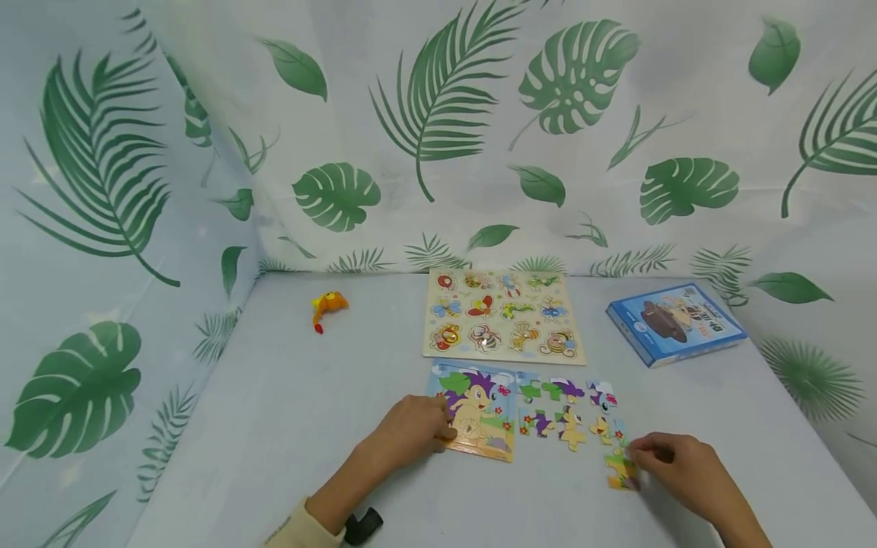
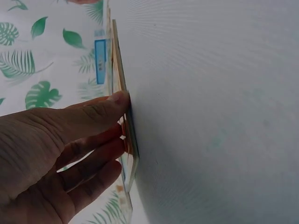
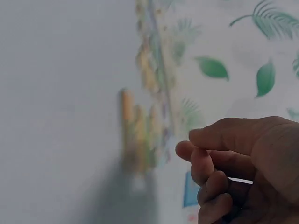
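A hedgehog picture puzzle (image 1: 479, 411) lies flat in its board on the table. My left hand (image 1: 414, 428) rests on its left side; in the left wrist view the thumb (image 2: 105, 112) touches the board's edge (image 2: 122, 77), other fingers bent over its face. Right of it lie loose jigsaw pieces (image 1: 571, 430) in rough rows, some joined. My right hand (image 1: 678, 464) is beside the green and yellow corner piece (image 1: 620, 472) at the lower right. Its thumb and forefinger come close together, and nothing shows between them in the right wrist view, where the pieces (image 3: 138, 135) are blurred.
Behind the puzzle lies a wooden insect peg board (image 1: 505, 318). A blue box (image 1: 674, 323) stands at the back right. An orange toy (image 1: 331, 302) sits at the back left. A leaf-printed cloth (image 1: 438, 137) hangs round the white table (image 1: 288, 380).
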Demonstrator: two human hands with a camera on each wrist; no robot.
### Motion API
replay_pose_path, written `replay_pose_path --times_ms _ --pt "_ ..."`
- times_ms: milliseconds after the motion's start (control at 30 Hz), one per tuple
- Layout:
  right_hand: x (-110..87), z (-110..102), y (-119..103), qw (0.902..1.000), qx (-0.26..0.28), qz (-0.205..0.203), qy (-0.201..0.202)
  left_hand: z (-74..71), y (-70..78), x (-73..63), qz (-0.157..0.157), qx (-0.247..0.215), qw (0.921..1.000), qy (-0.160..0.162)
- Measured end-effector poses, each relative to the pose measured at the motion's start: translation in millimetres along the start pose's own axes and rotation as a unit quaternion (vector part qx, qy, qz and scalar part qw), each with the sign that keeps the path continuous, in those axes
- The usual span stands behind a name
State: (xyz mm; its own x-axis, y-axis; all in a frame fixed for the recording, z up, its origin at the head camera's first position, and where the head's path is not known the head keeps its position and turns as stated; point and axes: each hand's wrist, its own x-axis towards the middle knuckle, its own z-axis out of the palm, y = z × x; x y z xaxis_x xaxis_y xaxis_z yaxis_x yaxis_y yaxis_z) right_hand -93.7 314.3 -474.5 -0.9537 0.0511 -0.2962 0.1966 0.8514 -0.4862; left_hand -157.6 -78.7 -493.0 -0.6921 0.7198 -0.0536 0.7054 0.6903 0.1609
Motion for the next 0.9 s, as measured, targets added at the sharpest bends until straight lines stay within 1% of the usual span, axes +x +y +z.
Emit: replay_pose_path --times_ms 100,167,233,300,367,433,500,600,800,900 --pt "-0.8 -0.3 -26.4 0.999 0.01 -0.039 0.016 -2.4 -1.0 -0.8 0.0 -0.011 0.9999 -0.001" --pt "2.3 9.6 -52.0 0.9961 0.026 -0.081 0.022 -3.9 -1.9 -1.4 -0.004 -0.018 0.9998 -0.001" --pt "8.2 27.4 -79.3 0.9916 0.036 -0.123 0.017 -4.3 -2.5 -1.5 0.001 -0.017 0.9999 -0.001" --pt "14.7 50.1 -102.5 0.984 0.032 -0.174 0.015 -2.8 -2.6 -0.8 0.007 -0.017 0.9998 -0.002" --pt "19.9 71.0 -121.4 0.9776 0.013 -0.21 0.012 -0.5 -1.8 0.7 0.013 -0.015 0.9998 -0.003" --pt "23.4 86.7 -133.9 0.9719 -0.016 -0.234 0.016 1.1 -0.3 2.0 0.021 -0.009 0.9997 -0.001" --pt "25.7 96.7 -142.6 0.9684 -0.035 -0.246 0.021 1.7 1.0 2.9 0.024 -0.005 0.9997 -0.001" --pt "30.3 105.1 -149.2 0.967 -0.034 -0.251 0.031 -0.4 1.7 2.5 0.027 0.0 0.9996 0.002" --pt "40.0 109.6 -153.0 0.9669 0.03 -0.25 0.045 -2.9 0.3 2.5 0.028 0.0 0.9995 0.016" --pt "42.8 109.5 -154.9 0.9686 0.045 -0.241 0.044 -2.9 0.3 3.3 0.024 -0.008 0.9995 0.018"
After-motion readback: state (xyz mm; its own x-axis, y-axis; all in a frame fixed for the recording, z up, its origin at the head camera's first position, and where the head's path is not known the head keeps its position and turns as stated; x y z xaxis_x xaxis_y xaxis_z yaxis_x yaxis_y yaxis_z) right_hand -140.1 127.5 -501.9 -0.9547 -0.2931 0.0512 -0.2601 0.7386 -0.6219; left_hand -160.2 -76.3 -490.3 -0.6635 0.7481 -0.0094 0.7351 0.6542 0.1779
